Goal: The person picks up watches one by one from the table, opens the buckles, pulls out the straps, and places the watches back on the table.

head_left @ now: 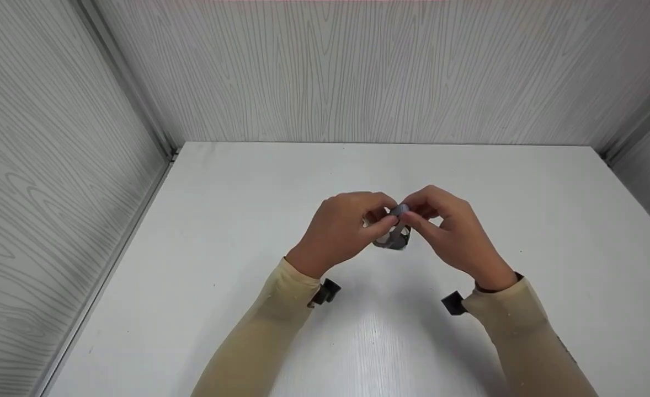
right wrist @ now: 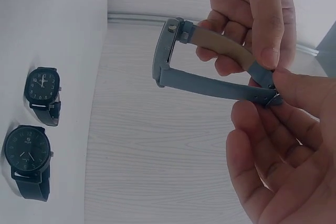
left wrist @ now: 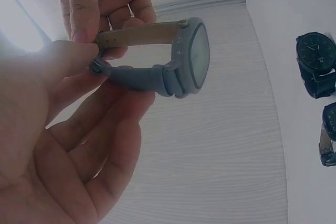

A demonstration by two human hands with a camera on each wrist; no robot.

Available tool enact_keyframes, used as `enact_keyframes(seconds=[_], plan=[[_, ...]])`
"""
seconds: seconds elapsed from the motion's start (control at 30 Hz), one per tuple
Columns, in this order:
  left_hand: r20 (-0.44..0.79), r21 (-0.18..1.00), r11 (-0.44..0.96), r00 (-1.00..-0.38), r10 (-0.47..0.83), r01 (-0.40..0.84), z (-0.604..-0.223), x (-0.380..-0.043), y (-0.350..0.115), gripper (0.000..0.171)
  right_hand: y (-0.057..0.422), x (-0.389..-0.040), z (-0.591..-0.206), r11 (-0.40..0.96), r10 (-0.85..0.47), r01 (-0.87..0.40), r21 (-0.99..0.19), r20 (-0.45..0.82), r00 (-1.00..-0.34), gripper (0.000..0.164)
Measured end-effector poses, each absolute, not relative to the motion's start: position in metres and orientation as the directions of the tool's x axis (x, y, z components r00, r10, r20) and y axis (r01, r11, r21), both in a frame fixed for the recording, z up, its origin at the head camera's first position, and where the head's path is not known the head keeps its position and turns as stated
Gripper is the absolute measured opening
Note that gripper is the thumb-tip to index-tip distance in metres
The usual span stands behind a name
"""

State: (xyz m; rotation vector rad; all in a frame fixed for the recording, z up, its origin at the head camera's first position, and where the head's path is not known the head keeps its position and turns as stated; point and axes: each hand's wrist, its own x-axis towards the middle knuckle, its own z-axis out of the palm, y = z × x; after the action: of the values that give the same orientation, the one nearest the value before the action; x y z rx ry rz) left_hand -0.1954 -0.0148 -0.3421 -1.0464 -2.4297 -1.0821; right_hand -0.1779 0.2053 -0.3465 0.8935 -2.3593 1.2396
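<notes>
A blue-grey wristwatch (head_left: 399,210) is held up between both hands over the white table. Its strap is bent round into a loop, with a tan lining (right wrist: 223,48) on the inside. My left hand (head_left: 344,226) pinches the strap end between thumb and fingers. From the other side, my right hand (head_left: 449,229) pinches the same part, the thumbs close together. At the fingertips in the right wrist view sits the buckle (right wrist: 274,97), partly covered. The round watch case (left wrist: 191,59) points away from the fingers, its pale dial seen at a slant.
Two more watches lie on the table, seen in the right wrist view: a dark squarish one (right wrist: 43,88) and a larger round black one (right wrist: 28,149). Wood-grain panels (head_left: 325,71) wall in the white tabletop (head_left: 236,187) at the back and sides.
</notes>
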Motion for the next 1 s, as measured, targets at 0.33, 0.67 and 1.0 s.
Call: enact_keyframes(seconds=[0.33,0.67,1.0], plan=[[0.52,0.568,0.426,-0.709,0.477,0.704,-0.3428,-0.1957,-0.0137,0.009,0.2031,-0.1774,-0.3463,0.432,-0.351,-0.641,-0.635,0.536,-0.768,0.013],[0.483,0.557,0.454,-0.716,0.505,0.696,-0.3423,-0.1956,-0.0138,0.014,0.204,-0.1786,-0.3488,0.424,-0.371,-0.66,-0.62,0.546,-0.751,0.013],[0.491,0.501,0.478,-0.692,0.53,0.721,-0.3434,-0.1952,-0.0149,0.017,0.2032,-0.178,-0.3479,0.448,-0.376,-0.63,-0.634,0.506,-0.777,0.013]])
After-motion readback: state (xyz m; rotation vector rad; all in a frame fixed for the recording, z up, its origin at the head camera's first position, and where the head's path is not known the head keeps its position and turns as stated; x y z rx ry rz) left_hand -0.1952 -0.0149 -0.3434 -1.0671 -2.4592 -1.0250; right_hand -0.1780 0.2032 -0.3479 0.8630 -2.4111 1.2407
